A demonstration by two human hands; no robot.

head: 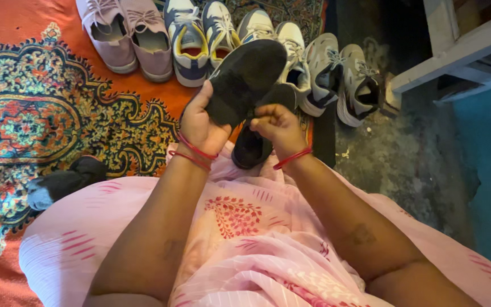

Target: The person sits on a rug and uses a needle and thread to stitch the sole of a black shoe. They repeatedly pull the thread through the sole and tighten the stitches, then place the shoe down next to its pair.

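- Floor: an orange patterned rug [41, 113] covers the left and middle of the view; along its right edge lies bare grey concrete floor [404, 153], with a teal surface [490, 170] further right.
- Upper right corner: a white-painted wooden frame [461, 51] stands over the concrete.
- Far edge of the rug: a row of shoes, toes toward the viewer — a pink pair [126, 37], a blue-and-yellow pair [197, 40], a white pair [277, 34], and a grey pair [342, 74] that reaches onto the concrete.
- Left hand [200, 122]: fingers clenched around a black shoe [242, 79], held sole-up above the lap, just in front of the shoe row.
- Right hand [279, 128]: fingers curled at the opening of a second black shoe [254, 145], apparently gripping its rim; the hold is partly hidden.
- Both wrists carry red thread bands [291, 158].
- Lap: pink printed fabric [245, 250] fills the near edge.
- Left edge of the rug: a dark sock-like bundle [63, 183] lies beside the fabric.
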